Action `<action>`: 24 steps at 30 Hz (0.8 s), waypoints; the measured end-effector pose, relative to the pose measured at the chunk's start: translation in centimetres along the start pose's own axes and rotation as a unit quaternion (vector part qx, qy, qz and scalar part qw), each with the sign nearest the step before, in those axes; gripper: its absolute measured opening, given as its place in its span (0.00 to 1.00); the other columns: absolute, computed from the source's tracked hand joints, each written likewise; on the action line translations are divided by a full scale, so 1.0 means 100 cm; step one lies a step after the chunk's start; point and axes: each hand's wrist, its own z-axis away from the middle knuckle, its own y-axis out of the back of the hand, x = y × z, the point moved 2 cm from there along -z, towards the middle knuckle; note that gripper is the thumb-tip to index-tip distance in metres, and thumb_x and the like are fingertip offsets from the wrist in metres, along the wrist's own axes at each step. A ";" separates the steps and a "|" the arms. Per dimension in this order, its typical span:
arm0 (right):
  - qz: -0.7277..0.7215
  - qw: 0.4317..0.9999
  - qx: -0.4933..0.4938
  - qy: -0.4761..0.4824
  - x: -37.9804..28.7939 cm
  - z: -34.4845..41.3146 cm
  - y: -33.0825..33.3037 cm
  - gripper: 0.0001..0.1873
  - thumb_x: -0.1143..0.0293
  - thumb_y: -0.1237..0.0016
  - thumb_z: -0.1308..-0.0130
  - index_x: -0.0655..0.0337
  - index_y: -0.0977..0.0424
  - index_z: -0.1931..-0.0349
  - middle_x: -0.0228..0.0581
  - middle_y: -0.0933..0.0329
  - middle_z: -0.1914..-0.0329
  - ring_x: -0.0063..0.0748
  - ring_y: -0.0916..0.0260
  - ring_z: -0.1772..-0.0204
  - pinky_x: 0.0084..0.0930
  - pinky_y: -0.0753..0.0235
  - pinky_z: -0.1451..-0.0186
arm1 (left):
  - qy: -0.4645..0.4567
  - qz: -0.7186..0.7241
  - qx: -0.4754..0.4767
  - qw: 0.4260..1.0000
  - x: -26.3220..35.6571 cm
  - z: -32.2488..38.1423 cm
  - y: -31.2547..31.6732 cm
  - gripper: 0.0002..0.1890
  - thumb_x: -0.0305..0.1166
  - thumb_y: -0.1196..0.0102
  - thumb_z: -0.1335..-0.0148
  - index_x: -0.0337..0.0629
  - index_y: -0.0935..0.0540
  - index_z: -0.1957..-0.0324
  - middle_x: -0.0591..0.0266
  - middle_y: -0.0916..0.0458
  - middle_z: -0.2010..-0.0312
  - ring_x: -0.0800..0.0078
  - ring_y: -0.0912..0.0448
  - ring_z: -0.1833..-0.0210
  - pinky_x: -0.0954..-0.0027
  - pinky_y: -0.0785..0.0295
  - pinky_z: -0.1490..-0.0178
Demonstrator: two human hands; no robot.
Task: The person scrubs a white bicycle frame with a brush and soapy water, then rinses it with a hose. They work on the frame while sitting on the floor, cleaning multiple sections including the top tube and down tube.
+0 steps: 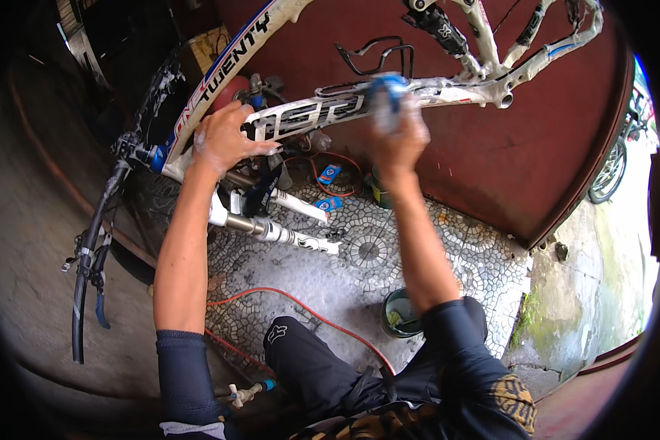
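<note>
A white mountain-bike frame (335, 112) with black lettering stretches across the upper view, streaked with suds. My left hand (220, 137), foamy on its back, grips the frame's tube close to the head tube. Blurred by motion, my right hand (400, 140) holds a blue-and-white scrubber (388, 99) against the same tube, beside a black bottle cage (363, 53). Whether the scrubber is a brush or a sponge is unclear. To the left is the black handlebar (96, 242) with its brake levers. The white suspension fork (267, 230) points down and right, wheelless.
A dark green bucket (391, 330) with liquid and a greenish sponge stands by my knee. An orange-red hose (302, 308) crosses the sudsy patterned tiles (368, 250). Blue packets (329, 174) lie behind. A tap (246, 394) is near my left knee. A dark red panel (473, 170) rises behind the frame.
</note>
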 end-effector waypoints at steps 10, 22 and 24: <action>0.013 0.998 -0.039 -0.038 0.027 -0.021 0.008 0.16 0.55 0.40 0.29 0.60 0.20 0.57 0.49 0.16 0.71 0.55 0.17 0.70 0.49 0.20 0.69 | 0.016 0.068 -0.041 0.997 0.009 -0.009 0.009 0.36 0.58 0.25 0.52 0.42 0.15 0.48 0.55 0.19 0.54 0.50 0.16 0.50 0.51 0.22 0.46; 0.006 0.996 -0.059 0.062 -0.011 -0.007 -0.009 0.10 0.63 0.36 0.33 0.58 0.18 0.60 0.48 0.16 0.72 0.48 0.17 0.74 0.41 0.18 0.72 | -0.154 0.149 0.031 0.976 0.004 -0.006 0.004 0.24 0.41 0.30 0.38 0.44 0.17 0.42 0.52 0.18 0.48 0.48 0.16 0.48 0.53 0.20 0.45; 0.001 0.999 0.001 -0.050 0.026 -0.021 0.020 0.13 0.60 0.42 0.26 0.62 0.21 0.63 0.53 0.15 0.68 0.53 0.15 0.69 0.45 0.18 0.67 | -0.178 0.187 0.069 0.964 0.004 -0.007 0.000 0.12 0.32 0.39 0.30 0.39 0.13 0.48 0.47 0.12 0.55 0.47 0.15 0.54 0.56 0.20 0.49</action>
